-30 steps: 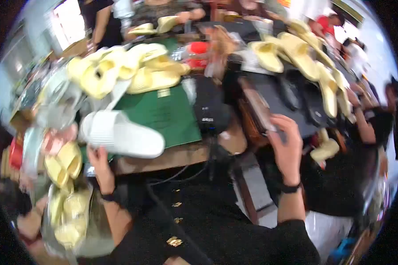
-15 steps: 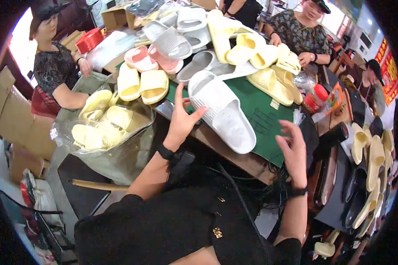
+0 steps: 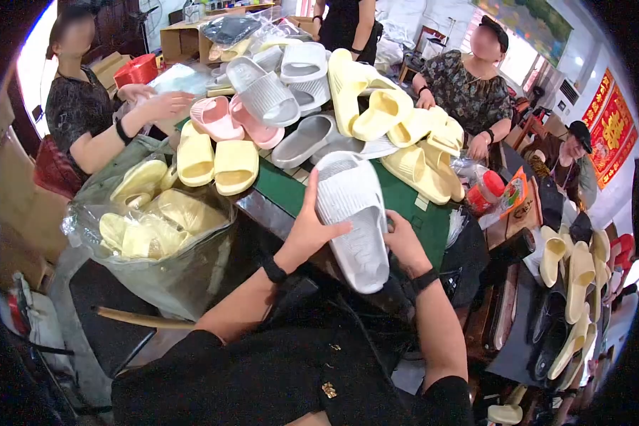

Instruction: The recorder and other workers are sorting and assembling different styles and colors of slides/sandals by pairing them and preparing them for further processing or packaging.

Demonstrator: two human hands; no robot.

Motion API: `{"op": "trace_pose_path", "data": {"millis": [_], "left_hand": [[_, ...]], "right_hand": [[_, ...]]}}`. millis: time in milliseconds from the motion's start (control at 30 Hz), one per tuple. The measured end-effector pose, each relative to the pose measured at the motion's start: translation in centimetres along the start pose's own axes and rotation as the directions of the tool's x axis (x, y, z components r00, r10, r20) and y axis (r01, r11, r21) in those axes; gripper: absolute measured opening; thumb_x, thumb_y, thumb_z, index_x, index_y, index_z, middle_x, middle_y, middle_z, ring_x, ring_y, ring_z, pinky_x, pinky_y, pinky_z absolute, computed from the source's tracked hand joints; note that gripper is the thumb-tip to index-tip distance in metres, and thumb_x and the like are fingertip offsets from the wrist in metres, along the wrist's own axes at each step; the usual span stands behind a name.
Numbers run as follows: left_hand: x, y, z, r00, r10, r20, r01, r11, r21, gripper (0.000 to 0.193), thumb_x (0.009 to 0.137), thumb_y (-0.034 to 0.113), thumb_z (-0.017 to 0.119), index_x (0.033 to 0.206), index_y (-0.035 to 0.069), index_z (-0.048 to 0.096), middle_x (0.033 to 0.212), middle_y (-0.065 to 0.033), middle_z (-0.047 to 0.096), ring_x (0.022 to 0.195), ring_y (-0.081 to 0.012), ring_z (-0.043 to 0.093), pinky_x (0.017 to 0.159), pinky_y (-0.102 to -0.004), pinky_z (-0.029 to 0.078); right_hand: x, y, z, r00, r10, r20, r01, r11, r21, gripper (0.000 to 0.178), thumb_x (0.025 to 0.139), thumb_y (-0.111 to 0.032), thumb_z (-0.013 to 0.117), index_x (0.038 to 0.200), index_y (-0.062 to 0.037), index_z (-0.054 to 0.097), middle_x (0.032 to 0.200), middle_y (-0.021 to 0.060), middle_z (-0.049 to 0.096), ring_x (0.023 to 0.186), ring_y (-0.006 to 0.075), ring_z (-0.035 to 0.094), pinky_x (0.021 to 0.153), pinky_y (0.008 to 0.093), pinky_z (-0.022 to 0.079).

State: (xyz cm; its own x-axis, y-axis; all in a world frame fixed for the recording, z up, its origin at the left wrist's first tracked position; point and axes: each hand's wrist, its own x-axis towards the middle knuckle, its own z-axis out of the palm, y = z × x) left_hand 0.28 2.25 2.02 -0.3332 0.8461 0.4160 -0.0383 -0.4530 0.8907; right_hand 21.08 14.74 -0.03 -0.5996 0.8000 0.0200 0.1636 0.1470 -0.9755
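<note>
One white, ribbed, rubbery-looking slide [image 3: 353, 207] is held between left hand [image 3: 307, 234], thumb at its strap, and right hand [image 3: 405, 246], clasping its opposite edge; light, even pressure should steady it.

White slipper [image 3: 368, 248]: matt, foam-like plastic; ribbed strap [image 3: 344, 201]. Bag [image 3: 83, 228]: clear, glossy, crinkled plastic. Green mat [image 3: 429, 228]: matt, smooth. Jar lid [image 3: 492, 184]: glossy red plastic. Red roll [image 3: 136, 69]: glossy.

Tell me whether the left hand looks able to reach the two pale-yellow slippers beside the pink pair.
Probably yes, once freed: the left hand holds the white ribbed slide, but nothing seems to block the pale-yellow slippers.
</note>
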Motion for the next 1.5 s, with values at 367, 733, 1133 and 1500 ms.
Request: {"op": "trace_pose_path", "data": {"millis": [367,733,1133,1500], "left_hand": [[2.1,-0.2,-1.0,0.984,0.006,-0.175,0.046,0.955,0.292,0.097,0.074,-0.005,0.065,0.158,0.011,0.018,0.120,-0.0205,0.056,0.110,-0.0319,0.058,0.098,-0.0391,0.046],[2.2,-5.5,-1.3,0.973,0.230,0.007,-0.131,0.530,0.838,0.084,0.072,0.009,0.072,0.149,0.014,0.038,0.125,-0.0298,0.041,0.127,-0.0535,0.029,0.110,-0.0592,0.027],[0.0,-2.6,0.2,0.994,0.059,0.087,-0.105,0.571,0.814,0.070,0.077,0.015,0.075,0.142,0.016,0.048,0.130,-0.0267,0.044,0.124,-0.0451,0.039,0.109,-0.0503,0.034],[15.2,-1.3,3.5,0.927,-0.096,0.361,-0.305,0.363,0.880,0.030,0.083,0.023,0.071,0.110,0.010,0.071,0.096,-0.0178,0.072,0.091,-0.0361,0.069,0.080,-0.0455,0.055]], "right_hand": [[-4.6,-3.4,-4.4,0.914,-0.079,-0.397,0.111,0.992,0.058,0.046,0.087,-0.001,0.060,0.131,0.0037,0.049,0.104,0.0104,0.065,0.090,0.0150,0.061,0.081,0.0291,0.050],[-6.7,-3.2,-5.1,0.888,-0.403,-0.221,0.079,0.607,-0.790,0.047,0.082,-0.009,0.072,0.127,-0.0118,0.060,0.129,0.0172,0.054,0.123,0.0353,0.047,0.109,0.0435,0.034],[-0.5,-10.6,-2.6,0.832,-0.554,-0.025,0.365,0.580,-0.728,0.037,0.082,-0.010,0.071,0.118,-0.0060,0.064,0.117,0.0150,0.061,0.115,0.0345,0.051,0.102,0.0416,0.040],[10.7,-4.2,-5.6,0.883,-0.469,0.000,0.333,0.626,-0.705,0.028,0.083,-0.013,0.072,0.108,-0.0007,0.070,0.102,0.0227,0.071,0.096,0.0370,0.068,0.086,0.0418,0.053]]}}
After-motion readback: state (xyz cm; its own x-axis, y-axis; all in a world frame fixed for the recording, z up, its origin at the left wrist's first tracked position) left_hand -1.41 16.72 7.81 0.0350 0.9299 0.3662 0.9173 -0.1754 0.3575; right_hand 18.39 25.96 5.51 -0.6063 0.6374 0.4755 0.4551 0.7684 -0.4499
